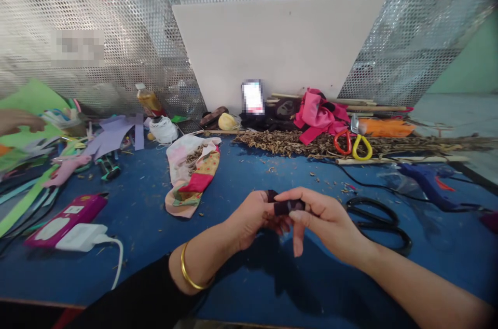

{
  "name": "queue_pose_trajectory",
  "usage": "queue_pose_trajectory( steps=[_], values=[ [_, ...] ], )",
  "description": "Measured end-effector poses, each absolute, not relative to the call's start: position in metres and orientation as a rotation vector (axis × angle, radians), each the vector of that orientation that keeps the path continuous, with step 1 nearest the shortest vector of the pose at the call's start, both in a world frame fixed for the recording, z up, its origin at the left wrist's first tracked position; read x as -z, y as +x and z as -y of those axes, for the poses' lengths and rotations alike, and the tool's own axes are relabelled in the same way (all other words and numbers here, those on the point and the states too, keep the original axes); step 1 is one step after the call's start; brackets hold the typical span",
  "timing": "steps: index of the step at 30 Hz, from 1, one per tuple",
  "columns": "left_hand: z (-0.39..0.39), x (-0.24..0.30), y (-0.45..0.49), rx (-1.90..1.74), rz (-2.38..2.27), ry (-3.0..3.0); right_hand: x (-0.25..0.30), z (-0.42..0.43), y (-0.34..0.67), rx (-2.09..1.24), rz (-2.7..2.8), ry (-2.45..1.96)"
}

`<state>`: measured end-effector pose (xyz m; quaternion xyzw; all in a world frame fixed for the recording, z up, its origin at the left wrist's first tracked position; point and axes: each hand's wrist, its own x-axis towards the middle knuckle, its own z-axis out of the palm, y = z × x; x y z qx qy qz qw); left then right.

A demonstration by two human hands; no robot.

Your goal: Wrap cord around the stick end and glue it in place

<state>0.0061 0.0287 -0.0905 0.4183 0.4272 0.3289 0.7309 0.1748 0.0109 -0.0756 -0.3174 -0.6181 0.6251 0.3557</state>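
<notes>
My left hand (259, 220) and my right hand (327, 220) meet above the blue table, both closed on one small piece of dark cloth (287, 208). The cloth looks folded or rolled and is stretched between the fingers; its ends are partly hidden by them. Part of the left fingers lies behind the right hand. A gold bangle (187, 269) circles my left wrist. Just right of my right hand lie black-handled scissors (375, 220), partly covered by that hand's wrist. Farther left, a patchwork cloth piece (198, 178) holds dry brown bits.
Dried stalks (280, 145), pink cloth (319, 113) and red-and-yellow-handled scissors (361, 147) lie at the back. A blue glue gun (431, 186) with a cable sits right. Left are a pink glue gun (68, 168), a charger (81, 236), paper strips and another person's hand (19, 121).
</notes>
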Motion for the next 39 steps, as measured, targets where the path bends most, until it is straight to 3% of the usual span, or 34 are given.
queue_pose_trajectory(
  steps=[5, 17, 39],
  values=[
    [-0.025, 0.077, 0.007, -1.225, -1.109, 1.176, 0.069, -0.019, 0.178, -1.847, 1.022, -0.783],
    [-0.022, 0.09, 0.016, -0.97, -1.073, 1.255, 0.068, -0.015, 0.175, -2.195, 0.708, -0.438],
    [-0.02, 0.081, 0.012, -0.916, -1.085, 1.199, 0.078, -0.013, 0.168, -1.935, 1.369, -0.705]
  ],
)
